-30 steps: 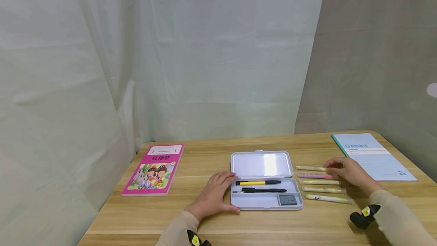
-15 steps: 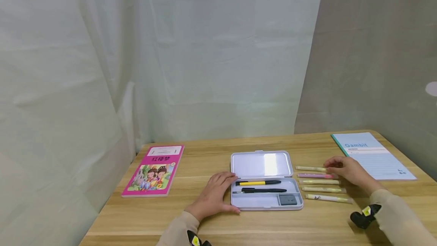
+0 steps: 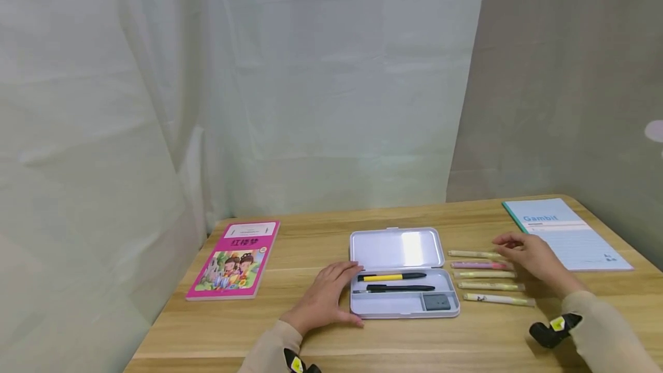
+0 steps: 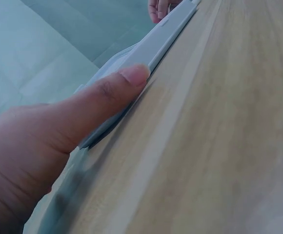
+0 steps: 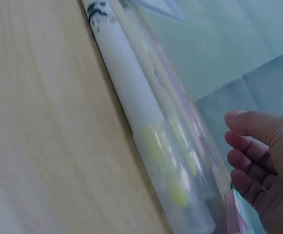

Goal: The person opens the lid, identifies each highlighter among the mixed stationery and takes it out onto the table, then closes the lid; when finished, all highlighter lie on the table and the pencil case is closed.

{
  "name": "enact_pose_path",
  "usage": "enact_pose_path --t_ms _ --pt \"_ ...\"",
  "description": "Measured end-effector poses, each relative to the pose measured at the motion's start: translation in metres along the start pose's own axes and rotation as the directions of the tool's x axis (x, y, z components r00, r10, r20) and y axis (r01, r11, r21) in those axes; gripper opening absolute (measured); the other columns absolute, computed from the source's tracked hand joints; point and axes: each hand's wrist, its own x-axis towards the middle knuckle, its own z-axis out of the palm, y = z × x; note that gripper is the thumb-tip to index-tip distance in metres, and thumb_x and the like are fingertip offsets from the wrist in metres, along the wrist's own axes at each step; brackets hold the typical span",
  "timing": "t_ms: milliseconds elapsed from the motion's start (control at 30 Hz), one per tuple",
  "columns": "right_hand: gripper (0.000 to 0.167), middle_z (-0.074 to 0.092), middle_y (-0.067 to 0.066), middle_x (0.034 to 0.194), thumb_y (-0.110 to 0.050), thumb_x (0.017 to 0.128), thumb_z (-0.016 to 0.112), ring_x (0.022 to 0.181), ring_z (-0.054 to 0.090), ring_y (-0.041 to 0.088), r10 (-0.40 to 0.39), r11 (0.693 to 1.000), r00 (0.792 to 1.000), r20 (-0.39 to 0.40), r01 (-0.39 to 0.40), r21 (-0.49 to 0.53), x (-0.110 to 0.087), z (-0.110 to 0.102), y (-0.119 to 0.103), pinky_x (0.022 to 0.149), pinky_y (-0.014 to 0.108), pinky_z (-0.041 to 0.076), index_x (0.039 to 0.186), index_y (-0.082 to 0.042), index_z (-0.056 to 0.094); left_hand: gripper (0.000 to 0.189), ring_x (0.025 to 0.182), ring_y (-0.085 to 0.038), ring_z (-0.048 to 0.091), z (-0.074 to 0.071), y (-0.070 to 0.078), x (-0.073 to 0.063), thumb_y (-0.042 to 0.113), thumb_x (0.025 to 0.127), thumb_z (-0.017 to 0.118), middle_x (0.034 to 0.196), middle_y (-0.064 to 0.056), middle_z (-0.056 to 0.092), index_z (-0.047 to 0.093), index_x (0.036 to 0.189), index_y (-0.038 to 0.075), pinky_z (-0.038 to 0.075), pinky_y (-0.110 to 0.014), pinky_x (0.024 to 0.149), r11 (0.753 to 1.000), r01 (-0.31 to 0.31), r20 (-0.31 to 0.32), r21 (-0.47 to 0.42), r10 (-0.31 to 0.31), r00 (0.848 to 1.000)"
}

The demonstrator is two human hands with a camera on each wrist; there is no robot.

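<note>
An open white pencil case (image 3: pixel 385 305) lies mid-table; it holds a yellow-and-black pen (image 3: pixel 391 277), a black pen (image 3: pixel 401 288) and a dark grey eraser (image 3: pixel 437 303). My left hand (image 3: pixel 323 295) rests at the case's left end, its straight thumb against the front wall. To the right, several clear-capped pens lie in a row, among them a pink one (image 3: pixel 473 266) and a white one (image 3: pixel 494 300). My right hand (image 3: pixel 533 255) hovers by the right end of the farthest pen (image 3: pixel 471 254), fingers loosely bent. In the right wrist view nothing shows between its thumb and fingers.
A pale blue notebook (image 3: pixel 564 235) lies at the back right, behind my right hand. At the left of the wooden table (image 3: pixel 305 246) is a pink book (image 3: pixel 233 261). A pale curtain (image 3: pixel 336 102) hangs behind the table's far edge.
My right hand has lifted slightly off the farthest pen, whose right end now shows more. The left hand and the pencil case have stayed in place.
</note>
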Motion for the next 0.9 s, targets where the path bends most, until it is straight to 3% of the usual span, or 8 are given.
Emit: enact_pose_path --t_ms 200,433,533,667,900 --pt "0.024 0.068 0.018 0.102 -0.017 0.092 0.064 0.08 0.055 -0.001 -0.02 0.999 0.999 -0.027 0.021 0.031 -0.004 0.002 -0.011 0.063 0.02 0.049 0.108 0.0 0.067 0.106 0.138 -0.025 0.038 -0.001 -0.002 0.0 0.075 0.06 0.071 0.153 0.001 0.036 0.035 0.148 0.03 0.035 -0.05 0.114 0.998 -0.024 -0.023 -0.053 0.023 0.999" --pt "0.026 0.066 0.021 0.108 -0.015 0.091 0.065 0.08 0.05 -0.01 -0.059 0.995 0.998 -0.03 0.061 0.076 -0.006 0.005 -0.028 0.064 0.02 0.05 0.111 0.001 0.065 0.105 0.137 -0.031 0.038 -0.007 -0.003 0.003 0.06 0.059 0.082 0.15 -0.01 0.038 0.038 0.147 0.024 0.038 -0.053 0.111 0.991 0.0 -0.069 -0.135 -0.009 0.998" --pt "0.031 0.065 0.022 0.108 -0.016 0.091 0.066 0.081 0.054 -0.003 -0.049 0.991 0.999 0.0 0.048 0.125 -0.007 0.006 -0.036 0.063 0.022 0.055 0.114 0.004 0.063 0.102 0.136 -0.032 0.04 -0.011 -0.002 0.004 0.053 0.061 0.084 0.149 -0.013 0.039 0.039 0.147 0.02 0.039 -0.052 0.111 0.986 0.006 -0.086 -0.166 -0.021 0.996" --pt "0.035 0.066 0.02 0.107 -0.02 0.091 0.066 0.084 0.057 0.007 -0.035 0.993 0.999 0.009 0.034 0.115 -0.007 0.008 -0.046 0.064 0.021 0.054 0.117 0.003 0.062 0.096 0.133 -0.032 0.043 -0.017 -0.002 0.008 0.047 0.065 0.085 0.146 -0.014 0.041 0.04 0.146 0.017 0.04 -0.051 0.111 0.973 0.021 -0.107 -0.23 -0.047 0.993" --pt "0.039 0.069 0.016 0.107 -0.022 0.091 0.066 0.088 0.061 0.014 -0.077 0.996 0.997 0.019 0.076 0.05 -0.004 0.013 -0.056 0.068 0.019 0.05 0.123 0.0 0.059 0.091 0.132 -0.034 0.044 -0.022 -0.002 0.013 0.04 0.072 0.083 0.144 -0.013 0.042 0.038 0.146 0.014 0.04 -0.053 0.11 0.927 0.102 -0.09 -0.362 -0.144 0.985"
